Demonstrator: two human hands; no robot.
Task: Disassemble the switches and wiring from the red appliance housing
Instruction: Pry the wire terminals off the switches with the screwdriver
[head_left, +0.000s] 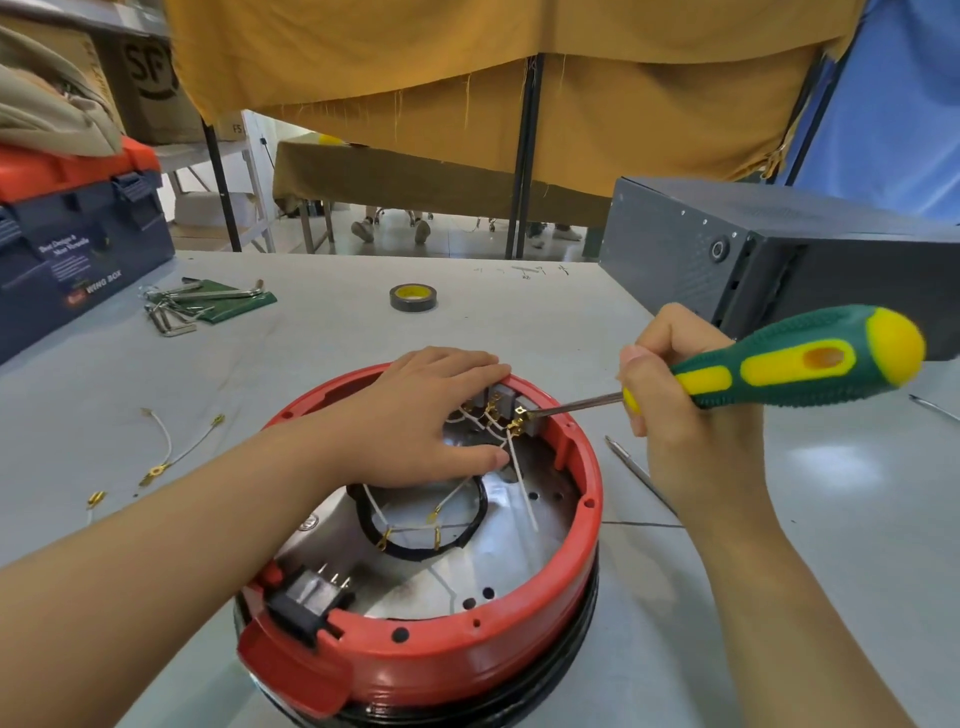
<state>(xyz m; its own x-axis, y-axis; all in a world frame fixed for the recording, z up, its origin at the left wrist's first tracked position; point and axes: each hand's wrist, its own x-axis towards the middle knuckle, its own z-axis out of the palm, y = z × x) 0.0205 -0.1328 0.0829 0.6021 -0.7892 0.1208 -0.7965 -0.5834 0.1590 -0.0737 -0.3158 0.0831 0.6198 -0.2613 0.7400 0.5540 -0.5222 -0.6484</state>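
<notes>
**Screwdriver tip at the far-rim switch terminals**

Red appliance housing (457, 644) sits on the grey counter (322, 358), nearest the person, open side up, shiny metal floor showing inside. Left hand (421, 421) lies flat over the far rim, fingers straight, pressing down on the housing, thumb inside the ring. Right hand (675, 410) is curled round the green-and-yellow screwdriver (789, 364), gripping near the shaft; the tip touches a brass terminal on the grey switches (511, 402) mounted at the far inner wall. White wires (519, 467) with brass lugs run from the switches across the floor. A black socket (306, 605) sits in the near rim. Loose wires (166, 447) lie on the counter to the left. Beyond: hex keys (176, 312), tape roll (413, 298), blue toolbox (78, 260), grey case (753, 249).
</notes>
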